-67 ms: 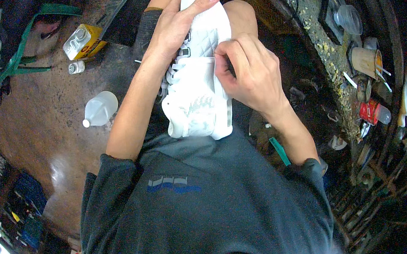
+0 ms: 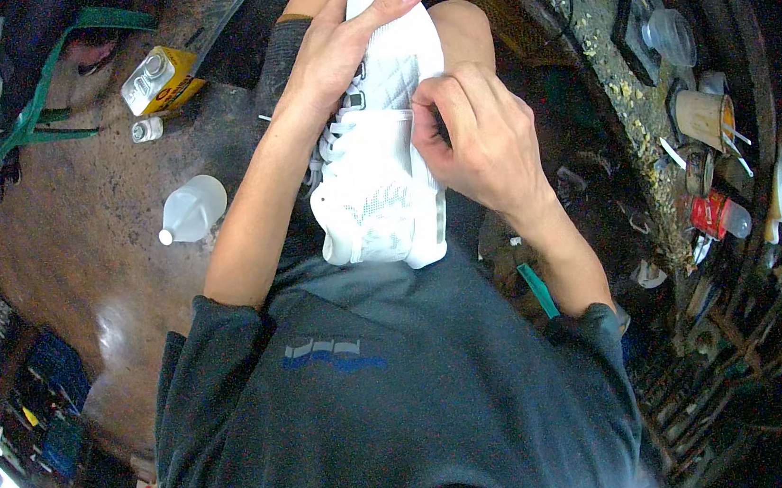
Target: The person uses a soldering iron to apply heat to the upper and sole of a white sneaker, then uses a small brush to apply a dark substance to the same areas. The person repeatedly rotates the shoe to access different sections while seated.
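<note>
On the brown floor (image 2: pixel 74 220), there is one whitish plastic jug (image 2: pixel 195 209), and beyond this jug there are a small whitish bottle (image 2: pixel 146 130) and, farther from the jug, a yellow can (image 2: pixel 166 85).

The person wears a dark short-sleeved shirt (image 2: pixel 392 434) with a grey-and-blue print (image 2: pixel 334 353).

a grimy, cluttered workshop, by the look of it
at left, a yellow-and-white can (image 2: pixel 162 79) and plastic jug (image 2: pixel 194 209) on a stained brown surface (image 2: pixel 95 237); at right, a crusted, yellow-flecked ledge (image 2: pixel 621 91) lined with tubs (image 2: pixel 704 120).
</note>
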`<action>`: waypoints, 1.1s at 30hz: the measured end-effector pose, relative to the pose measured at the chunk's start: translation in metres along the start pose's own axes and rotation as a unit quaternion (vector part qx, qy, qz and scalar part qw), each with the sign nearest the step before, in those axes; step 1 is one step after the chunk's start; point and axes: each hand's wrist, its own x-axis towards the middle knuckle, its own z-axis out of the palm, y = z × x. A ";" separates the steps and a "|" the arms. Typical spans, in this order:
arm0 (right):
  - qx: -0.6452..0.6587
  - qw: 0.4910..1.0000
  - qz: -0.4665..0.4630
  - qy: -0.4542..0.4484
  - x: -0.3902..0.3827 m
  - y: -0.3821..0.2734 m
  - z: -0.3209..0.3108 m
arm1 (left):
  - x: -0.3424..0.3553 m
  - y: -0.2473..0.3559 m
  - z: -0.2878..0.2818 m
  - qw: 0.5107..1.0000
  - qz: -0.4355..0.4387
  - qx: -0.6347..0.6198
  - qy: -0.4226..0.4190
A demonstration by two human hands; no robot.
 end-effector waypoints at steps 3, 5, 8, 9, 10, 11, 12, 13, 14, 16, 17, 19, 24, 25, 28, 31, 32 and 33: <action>0.035 0.999 -0.003 0.014 0.000 0.005 0.005 | 0.001 0.002 0.000 1.000 -0.007 0.014 0.008; 0.073 0.997 0.006 0.028 -0.001 0.007 0.006 | 0.001 0.003 0.000 1.000 -0.014 0.017 0.009; 0.116 0.989 0.081 0.051 -0.004 0.009 0.002 | 0.000 0.002 0.000 1.000 -0.018 0.003 0.003; 0.128 0.984 0.107 0.056 -0.003 0.011 0.000 | 0.001 0.001 0.001 1.000 -0.016 0.003 0.009; 0.118 0.986 0.101 0.064 -0.002 0.013 -0.001 | 0.000 0.000 0.001 1.000 -0.013 0.002 0.015; 0.108 0.987 0.096 0.073 -0.001 0.015 -0.003 | 0.001 -0.001 0.001 1.000 -0.013 0.000 0.015; 0.108 0.988 0.078 0.075 0.001 0.015 -0.003 | 0.001 -0.001 0.002 1.000 -0.012 -0.001 0.016; 0.108 0.989 0.060 0.077 0.004 0.016 -0.003 | 0.001 -0.002 0.002 1.000 -0.011 -0.003 0.016; 0.107 0.990 0.042 0.079 0.006 0.015 -0.003 | 0.001 -0.002 0.002 1.000 -0.004 0.001 0.009; 0.063 0.995 0.023 0.075 0.010 0.010 -0.004 | 0.001 0.000 0.003 1.000 0.011 0.008 -0.004; 0.044 0.996 0.014 0.075 0.012 0.007 -0.004 | 0.001 0.001 0.004 1.000 0.012 0.014 0.012; -0.007 0.999 0.027 0.035 0.012 -0.003 -0.007 | -0.001 0.004 0.006 0.999 0.014 0.025 0.043; -0.081 0.995 0.047 -0.026 0.016 -0.008 -0.003 | -0.005 0.012 0.006 0.996 -0.066 -0.054 -0.012; -0.062 0.997 0.042 -0.016 0.017 -0.005 0.000 | -0.005 0.012 0.006 0.997 -0.061 -0.052 -0.015; 0.002 0.999 0.039 -0.010 0.017 0.006 0.004 | -0.003 0.008 0.003 1.000 0.002 0.015 0.011; 0.060 0.996 0.063 -0.006 0.013 0.011 0.006 | -0.001 0.001 0.002 1.000 -0.020 0.017 0.013; 0.079 0.994 0.071 0.002 0.012 0.011 0.007 | 0.000 -0.002 0.001 1.000 -0.011 0.021 0.017; 0.096 0.992 0.086 0.007 0.011 0.011 0.007 | 0.001 -0.004 0.001 0.999 -0.001 0.025 0.021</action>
